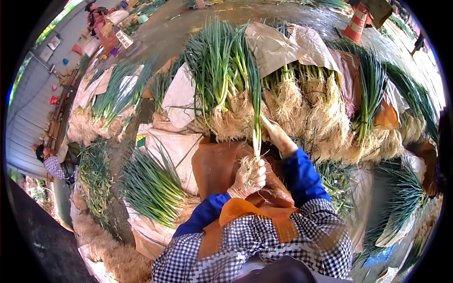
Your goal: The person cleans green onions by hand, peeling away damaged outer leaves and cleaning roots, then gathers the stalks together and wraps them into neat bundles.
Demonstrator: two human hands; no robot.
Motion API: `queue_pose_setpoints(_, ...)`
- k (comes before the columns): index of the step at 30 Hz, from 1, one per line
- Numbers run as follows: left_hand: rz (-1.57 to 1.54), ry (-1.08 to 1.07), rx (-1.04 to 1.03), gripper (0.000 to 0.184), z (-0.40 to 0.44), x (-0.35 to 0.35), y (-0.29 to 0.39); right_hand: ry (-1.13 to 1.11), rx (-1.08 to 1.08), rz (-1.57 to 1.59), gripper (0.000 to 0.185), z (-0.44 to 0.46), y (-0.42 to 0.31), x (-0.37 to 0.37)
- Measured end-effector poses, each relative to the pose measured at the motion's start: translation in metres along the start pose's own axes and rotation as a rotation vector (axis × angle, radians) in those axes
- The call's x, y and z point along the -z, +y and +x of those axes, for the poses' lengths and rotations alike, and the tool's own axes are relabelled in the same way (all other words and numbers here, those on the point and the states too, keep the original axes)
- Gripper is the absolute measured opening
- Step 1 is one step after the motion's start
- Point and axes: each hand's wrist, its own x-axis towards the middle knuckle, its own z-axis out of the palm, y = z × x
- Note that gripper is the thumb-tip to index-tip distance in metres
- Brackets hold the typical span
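Observation:
A slim bunch of green onions (257,134) stands upright in front of my apron, its leaves pointing away from me. My left hand (250,180) is closed around its pale root end, and stringy roots spill over the fingers. Higher up, my right hand (279,136) reaches in from the right and pinches at the white stalk; its fingertips are partly hidden. Just beyond are a large upright heap of green onions (219,70) and bundled roots (283,101) under brown paper (271,47). Another pile of green onions (151,191) lies to my left on sacking.
An orange apron (217,165) covers my lap. More onion bundles (373,94) lie at the right, with cut leaves (94,177) and root trimmings (106,245) at the left. A traffic cone (356,23) stands at the back right. Other people (101,28) are at the far left.

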Motion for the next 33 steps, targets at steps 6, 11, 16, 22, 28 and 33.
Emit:
queue_pose_setpoints(6, 0.645, 0.587, -0.345, 0.023, -0.006, 0.007, 0.006, 0.589, -0.033, 0.602, 0.019, 0.021, 0.024, -0.062)
queue_pose_setpoints(11, 0.296, 0.452, -0.237, 0.015, 0.005, 0.027, 0.005, 0.196, -0.121, 0.852, 0.039, -0.014, 0.031, -0.054)
queue_pose_setpoints(16, 0.277, 0.383, -0.234, 0.016, 0.002, 0.037, 0.017, 0.101, -0.035, 0.254, 0.037, -0.042, 0.023, -0.042)
queue_pose_setpoints(22, 0.767, 0.548, -0.488, 0.021, 0.008, 0.052, 0.017, 0.422, -0.111, 0.045, 0.012, -0.050, 0.005, -0.067)
queue_pose_setpoints(28, 0.754, 0.404, -0.585, 0.017, 0.020, 0.043, 0.017, 0.507, 0.142, -0.353, 0.013, -0.138, -0.001, -0.040)
queue_pose_setpoints(33, 0.257, 0.295, -0.211, 0.022, 0.019, 0.016, -0.011, 0.494, 0.010, -0.348, 0.011, -0.157, -0.006, -0.033)
